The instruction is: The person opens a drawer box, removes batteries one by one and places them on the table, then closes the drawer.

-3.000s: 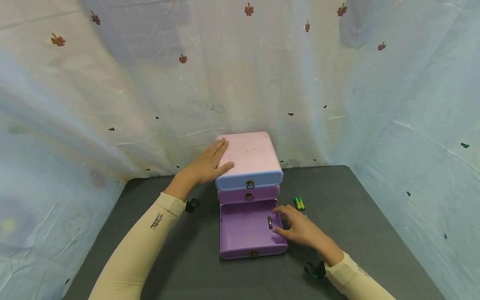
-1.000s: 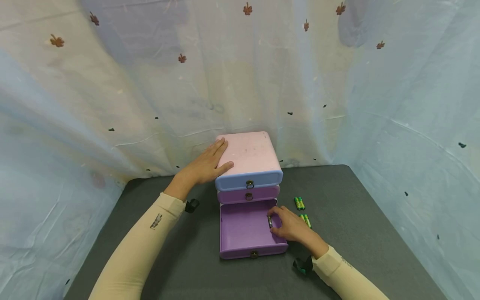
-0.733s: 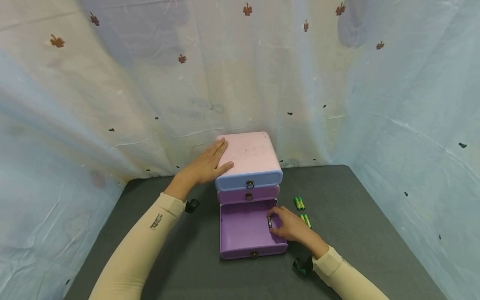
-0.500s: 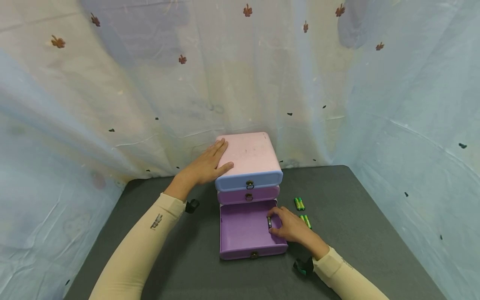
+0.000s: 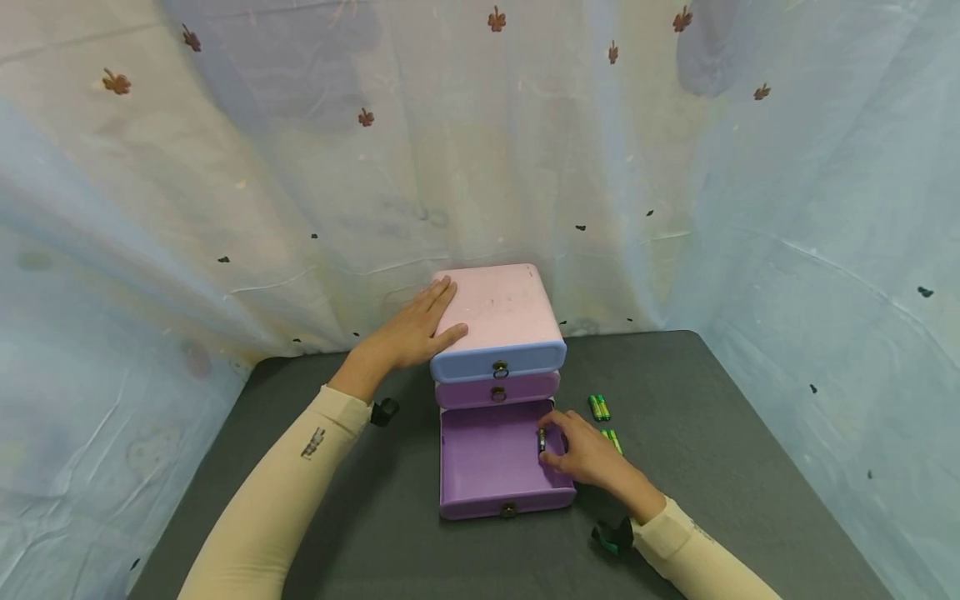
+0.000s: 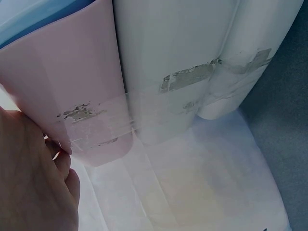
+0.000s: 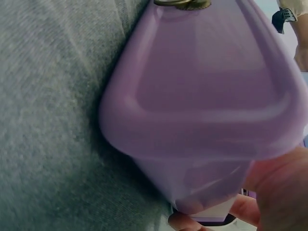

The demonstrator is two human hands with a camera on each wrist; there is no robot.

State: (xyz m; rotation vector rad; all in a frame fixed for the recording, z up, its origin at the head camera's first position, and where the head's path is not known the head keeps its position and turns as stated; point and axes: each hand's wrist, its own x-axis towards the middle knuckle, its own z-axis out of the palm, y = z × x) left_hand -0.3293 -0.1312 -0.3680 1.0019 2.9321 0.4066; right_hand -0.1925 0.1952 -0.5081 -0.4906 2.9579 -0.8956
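Note:
A small black battery (image 5: 542, 440) is in the pulled-out purple bottom drawer (image 5: 480, 467), near its right wall. My right hand (image 5: 588, 450) reaches over that wall and pinches the battery end to end between thumb and fingers. My left hand (image 5: 412, 327) lies flat on the left side of the pink top of the drawer cabinet (image 5: 498, 308), fingers extended. In the left wrist view that hand (image 6: 38, 178) is against the pink side wall (image 6: 72, 72). The drawer front (image 7: 202, 82) hides much of my right hand (image 7: 284, 192) in the right wrist view.
Two green batteries (image 5: 598, 407) lie side by side on the dark table (image 5: 675, 467), right of the cabinet. Another green pair (image 5: 613, 441) sits nearer, partly behind my right hand. The blue drawer (image 5: 498, 361) and purple middle drawer (image 5: 498, 389) are closed. A pale curtain (image 5: 480, 167) hangs behind.
Over three seconds my right hand has closed its thumb and fingers onto the black battery; lately hand and battery have shifted slightly right. My left hand has stayed on the cabinet.

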